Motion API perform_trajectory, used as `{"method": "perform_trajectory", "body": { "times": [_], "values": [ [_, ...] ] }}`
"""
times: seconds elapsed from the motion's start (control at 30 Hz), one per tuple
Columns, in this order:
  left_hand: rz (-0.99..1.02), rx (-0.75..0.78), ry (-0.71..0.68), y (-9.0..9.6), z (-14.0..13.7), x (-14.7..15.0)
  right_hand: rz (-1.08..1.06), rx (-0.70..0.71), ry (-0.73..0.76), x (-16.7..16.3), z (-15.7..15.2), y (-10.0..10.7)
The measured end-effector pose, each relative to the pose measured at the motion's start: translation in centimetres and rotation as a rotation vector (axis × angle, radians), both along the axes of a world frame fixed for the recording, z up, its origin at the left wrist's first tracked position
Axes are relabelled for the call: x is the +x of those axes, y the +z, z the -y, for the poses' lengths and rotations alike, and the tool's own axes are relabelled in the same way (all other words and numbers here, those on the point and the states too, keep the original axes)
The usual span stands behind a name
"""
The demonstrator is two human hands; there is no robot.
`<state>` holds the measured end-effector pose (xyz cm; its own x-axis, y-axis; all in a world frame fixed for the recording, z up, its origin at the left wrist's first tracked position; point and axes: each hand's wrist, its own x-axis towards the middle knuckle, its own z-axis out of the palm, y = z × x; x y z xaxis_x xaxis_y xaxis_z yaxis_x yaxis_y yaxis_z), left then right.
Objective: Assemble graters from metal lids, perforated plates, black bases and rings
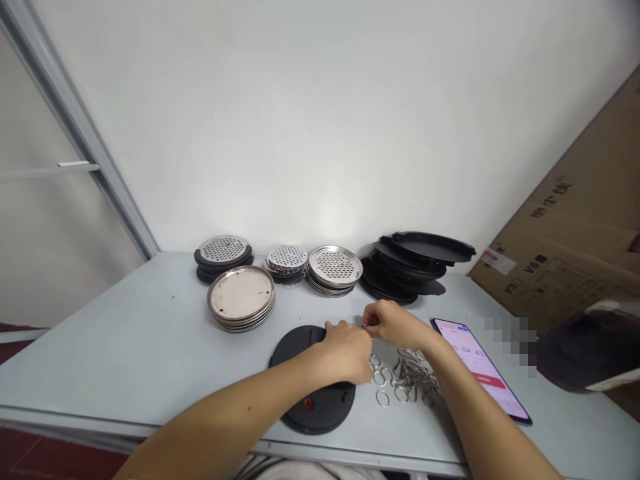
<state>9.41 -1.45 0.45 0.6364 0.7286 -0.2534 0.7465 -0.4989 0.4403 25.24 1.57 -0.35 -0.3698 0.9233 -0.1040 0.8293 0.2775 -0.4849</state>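
Observation:
A black round plate point(319, 418) lies flat near the table's front edge, with a small red spot on its lower part. My left hand point(347, 350) is closed over the plate's right side, its fingers bent around the edge and partly hidden. Just beyond it, my right hand point(390, 325) pinches a small shiny piece of metal, which looks like a ring, mostly covered by the fingertips. A loose pile of metal rings point(409, 373) is spread to the right of the plate, partly behind my right forearm.
Along the wall stand a stack of plain metal discs point(241, 293), perforated discs in dark holders point(223, 249), small perforated discs point(287, 257), rimmed perforated discs point(335, 265) and black round trays point(415, 267). A phone point(493, 387) and cardboard box point(575, 220) are at right.

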Motion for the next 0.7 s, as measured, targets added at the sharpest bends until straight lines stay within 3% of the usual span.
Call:
{"method": "perform_trajectory", "body": {
  "times": [0.2, 0.3, 0.47, 0.6, 0.7],
  "values": [
    [0.039, -0.004, 0.025, 0.4, 0.3, 0.1, -0.056, 0.054, -0.109, 0.0, -0.1, 0.0],
    [0.164, -0.039, 0.056, 0.7, 0.5, -1.1, -0.158, 0.045, -0.144, -0.1, -0.1, 0.1],
    [0.532, -0.171, 0.159, 0.9, -1.4, -6.7, -0.420, 0.007, -0.154, -1.1, -0.1, -0.1],
    [0.626, -0.246, 0.260, 0.8, -3.3, -11.0, -0.667, -0.118, -0.160, -3.1, 0.4, -0.8],
    [0.717, -0.278, 0.305, 0.5, -3.8, -12.2, -0.785, -0.111, -0.147, -4.8, 1.2, -0.9]
  ]
}}
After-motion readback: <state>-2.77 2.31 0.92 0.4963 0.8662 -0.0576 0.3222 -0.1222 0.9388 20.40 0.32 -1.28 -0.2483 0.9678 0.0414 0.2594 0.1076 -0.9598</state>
